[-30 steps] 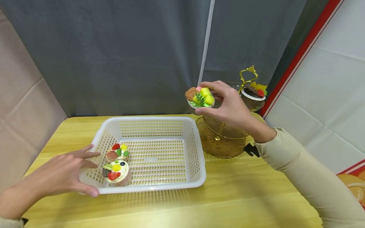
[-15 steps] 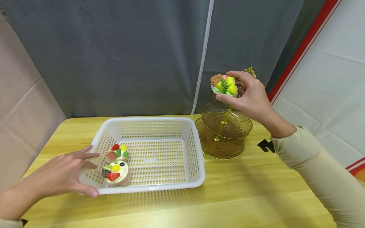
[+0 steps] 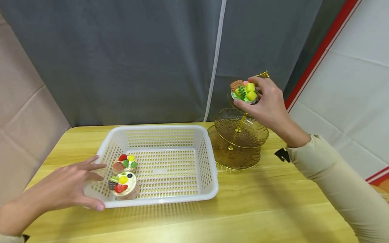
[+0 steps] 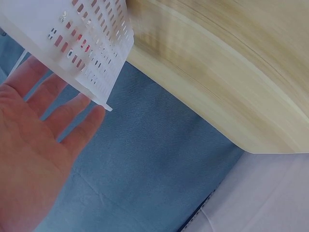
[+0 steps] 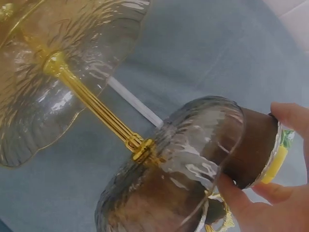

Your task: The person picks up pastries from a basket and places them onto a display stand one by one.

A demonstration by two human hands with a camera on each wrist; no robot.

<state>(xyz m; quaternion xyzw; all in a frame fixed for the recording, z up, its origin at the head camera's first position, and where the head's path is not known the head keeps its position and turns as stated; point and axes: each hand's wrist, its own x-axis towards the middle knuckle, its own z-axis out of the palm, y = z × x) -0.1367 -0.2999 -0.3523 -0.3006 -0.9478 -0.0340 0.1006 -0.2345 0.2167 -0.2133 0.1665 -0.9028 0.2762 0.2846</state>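
Note:
My right hand (image 3: 268, 104) grips a toy dessert cup (image 3: 244, 91) topped with yellow fruit chunks, a green sprig and a biscuit. In the right wrist view, the brown cup (image 5: 253, 147) is tilted, its base just inside the top bowl (image 5: 193, 140) of a gold-stemmed tiered stand. Another brown dessert cup (image 5: 159, 198) shows through that bowl. My left hand (image 3: 68, 184) rests on the left end of a white perforated basket (image 3: 162, 201), fingers straight and spread over the rim. Two cream-topped dessert cups, one (image 3: 126, 185) in front of the other (image 3: 124, 163), stand inside the basket.
The stand's middle bowl (image 3: 225, 135) and bottom plate (image 3: 246, 163) are amber with gold edges, right of the basket. Wooden tabletop (image 3: 194, 222) lies beneath. A grey curtain (image 3: 136, 67) hangs behind, and a white panel (image 3: 343, 111) with red trim stands at right.
My right hand has carried the fruit-topped dessert cup right and up to the stand's top tier, then slightly lower and further right. My left hand and the basket have hardly moved.

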